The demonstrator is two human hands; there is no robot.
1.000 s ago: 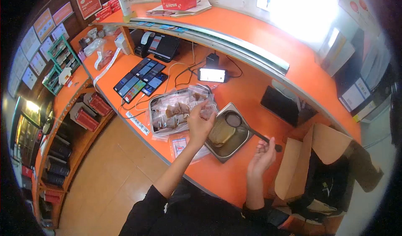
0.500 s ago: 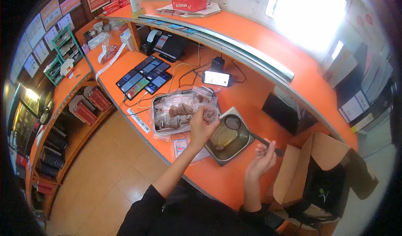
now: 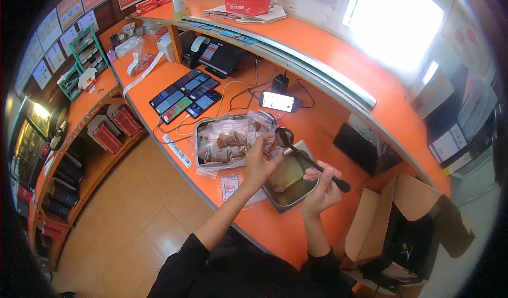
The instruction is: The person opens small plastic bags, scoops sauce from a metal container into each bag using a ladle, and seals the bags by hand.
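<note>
My right hand [image 3: 323, 192] is closed round the handle of a black ladle [image 3: 307, 159]. The ladle's bowl is raised off the metal pan, beside the fingers of my left hand [image 3: 259, 163]. Those fingers are closed on a small clear plastic bag [image 3: 273, 152], mostly hidden behind them. Below the ladle stands the rectangular metal pan [image 3: 311, 149] with yellowish liquid in its bottom. Left of it, a metal tray [image 3: 197, 139] is heaped with clear bags of brown contents [image 3: 231, 139]. What the ladle bowl holds is too dark to tell.
A flat printed plastic packet [image 3: 230, 186] lies at the counter's front edge. Several phones [image 3: 185, 94], a lit phone [image 3: 278, 101] and cables lie behind the tray. An open cardboard box [image 3: 370, 224] stands at the right. A raised orange shelf [image 3: 317, 49] runs behind.
The ladle has lifted out of the pan and moved up and left to the bag in my left hand. My right hand has shifted left with it. The view has tilted slightly.
</note>
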